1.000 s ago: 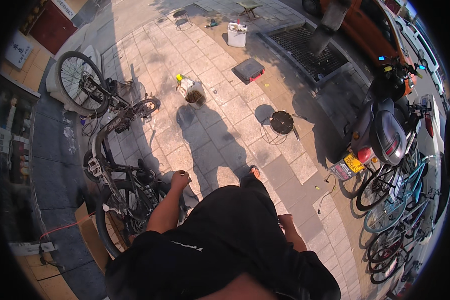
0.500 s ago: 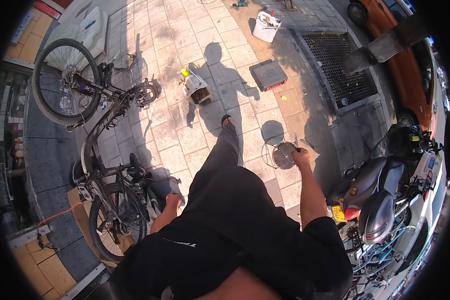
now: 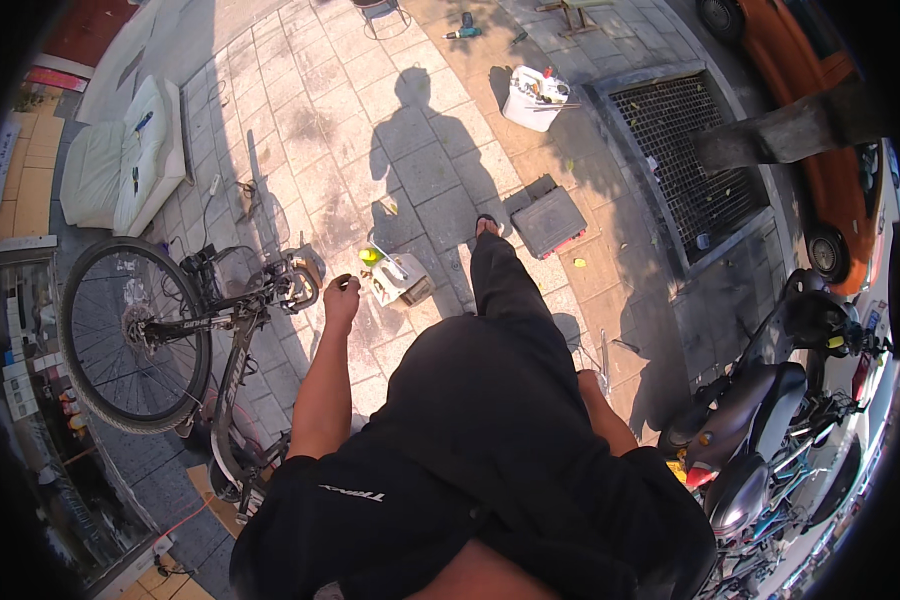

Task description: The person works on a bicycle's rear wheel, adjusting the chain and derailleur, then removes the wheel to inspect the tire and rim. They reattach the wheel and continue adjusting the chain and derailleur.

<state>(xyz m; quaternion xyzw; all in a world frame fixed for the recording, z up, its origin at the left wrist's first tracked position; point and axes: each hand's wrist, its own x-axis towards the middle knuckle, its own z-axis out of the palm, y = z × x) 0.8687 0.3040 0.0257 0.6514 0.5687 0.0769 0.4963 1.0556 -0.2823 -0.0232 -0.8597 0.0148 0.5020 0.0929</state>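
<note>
Low in the view, my left hand (image 3: pixel 342 295) has curled fingers round something small and dark that I cannot make out, beside a bucket-like container (image 3: pixel 400 280) with a yellow item (image 3: pixel 369 256) on top. To its left is a black bicycle (image 3: pixel 228 380), a large wheel (image 3: pixel 135 335) toward me. My right hand (image 3: pixel 592 385) is low beside my right thigh, partly behind it, near a thin metal object (image 3: pixel 604 355); what it holds is hidden. My right sandalled foot (image 3: pixel 486 228) is stretched forward on the paving.
Ahead lie a dark toolbox (image 3: pixel 548 222), a white bucket of tools (image 3: pixel 530 105) and a drill (image 3: pixel 462 32). At right are a metal grate (image 3: pixel 675 160), a post (image 3: pixel 770 135), an orange car (image 3: pixel 820 210) and scooters (image 3: pixel 760 410). A cushioned seat (image 3: pixel 130 160) stands at left.
I have moved forward past the bicycle; the bucket-like container, toolbox and bicycle sit lower and closer. My left hand has swung up and forward; my right hand has swung back beside my thigh.
</note>
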